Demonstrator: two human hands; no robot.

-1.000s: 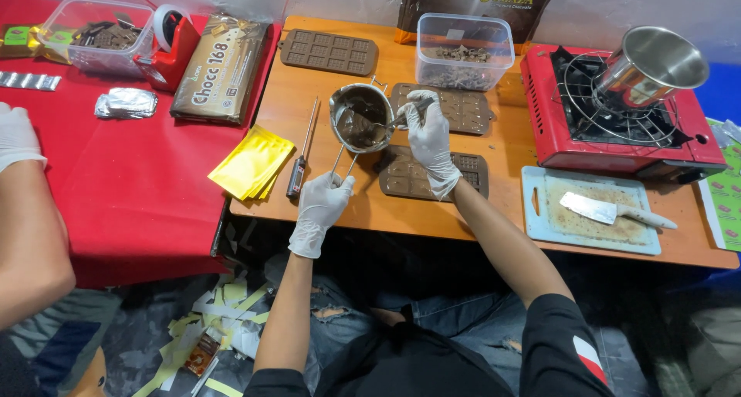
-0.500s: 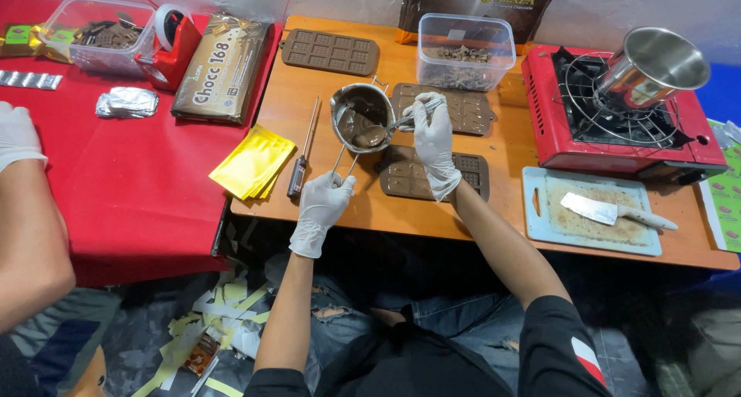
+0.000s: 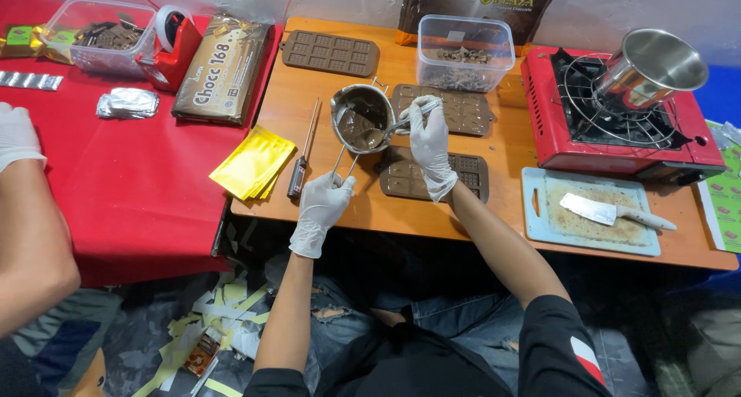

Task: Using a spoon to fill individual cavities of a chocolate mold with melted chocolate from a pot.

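Rightly, your left hand (image 3: 323, 204) gripped the pot (image 3: 361, 119) handle closed while your right hand (image 3: 429, 138) pinched the spoon (image 3: 401, 121), scraping chocolate toward the mould (image 3: 432, 177).

So package-wise: a big brown chocolate block wrapper (image 3: 222, 69) with gold trim lies flat on the red cloth, right at the edge of the wooden table. A dark brown bag (image 3: 478, 3) with a yellow label stands against the back wall, behind a clear tub. Yellow foil pouches (image 3: 253, 163) sit stacked on the table's left edge. Far left there's a small green packet (image 3: 19, 36), and a printed green-and-brown sheet (image 3: 725, 204) pokes in at far right.
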